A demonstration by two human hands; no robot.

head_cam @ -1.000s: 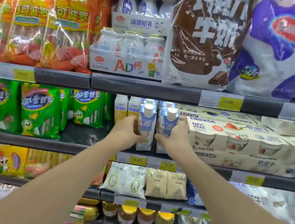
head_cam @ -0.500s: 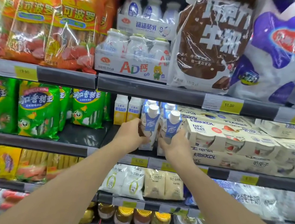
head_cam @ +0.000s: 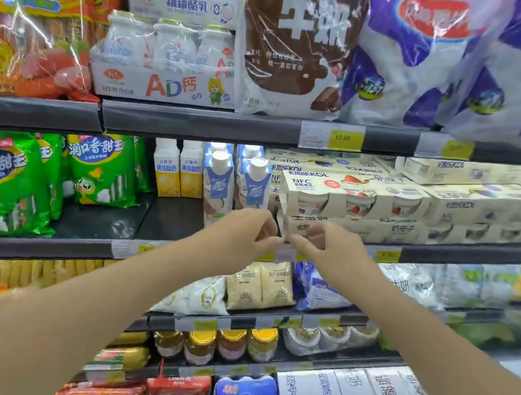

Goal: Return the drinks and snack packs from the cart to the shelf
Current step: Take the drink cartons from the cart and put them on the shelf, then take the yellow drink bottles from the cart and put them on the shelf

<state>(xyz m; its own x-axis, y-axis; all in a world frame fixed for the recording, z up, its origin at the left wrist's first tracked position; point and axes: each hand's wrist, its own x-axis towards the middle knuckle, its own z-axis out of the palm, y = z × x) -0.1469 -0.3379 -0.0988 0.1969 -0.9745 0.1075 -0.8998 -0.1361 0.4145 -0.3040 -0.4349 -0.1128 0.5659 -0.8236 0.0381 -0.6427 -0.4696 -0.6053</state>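
Two blue-and-white drink cartons with white caps stand side by side on the middle shelf (head_cam: pixel 165 215), the left carton (head_cam: pixel 218 182) and the right carton (head_cam: pixel 256 183). My left hand (head_cam: pixel 244 234) hovers just in front of and below them, fingers loosely curled and holding nothing. Beside it, my right hand (head_cam: pixel 322 242) is in the same pose, empty, its fingertips nearly meeting those of the left. Both hands are apart from the cartons. The cart is out of view.
Yellow drink cartons (head_cam: pixel 177 172) stand left of the blue ones, cream yogurt multipacks (head_cam: pixel 351 195) to their right. Green snack bags (head_cam: pixel 2 178) fill the shelf's left. Above sit AD bottle packs (head_cam: pixel 167 61) and a brown bag (head_cam: pixel 297 44); jars (head_cam: pixel 201 346) below.
Both hands have let go of the two blue cartons, which now stand on the shelf, and have drawn back toward me. The camera moved closer to the shelf.
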